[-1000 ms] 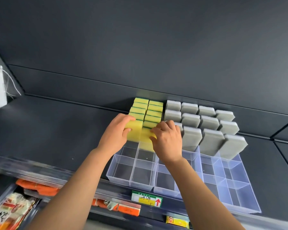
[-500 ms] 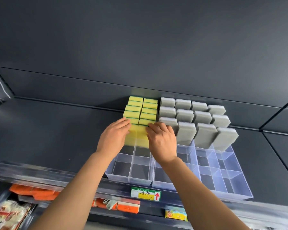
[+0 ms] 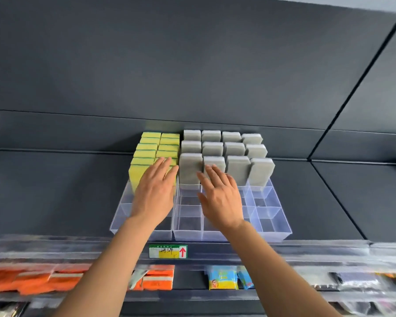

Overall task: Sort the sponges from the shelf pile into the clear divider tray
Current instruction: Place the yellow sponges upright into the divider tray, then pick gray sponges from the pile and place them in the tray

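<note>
The head camera looks at a clear divider tray [image 3: 280,233] on a dark shelf [image 3: 55,191]. Yellow sponges [image 3: 146,147] stand upright in its back left compartments and grey sponges [image 3: 236,149] in the back right ones. Both hands are open with straight fingers. The left hand [image 3: 154,191] lies over the front yellow sponges. The right hand [image 3: 220,195] is spread in front of the grey ones.

Yellow sponges [image 3: 144,154] and grey sponges [image 3: 233,145] upright in clear divider tray [image 3: 272,223]
</note>
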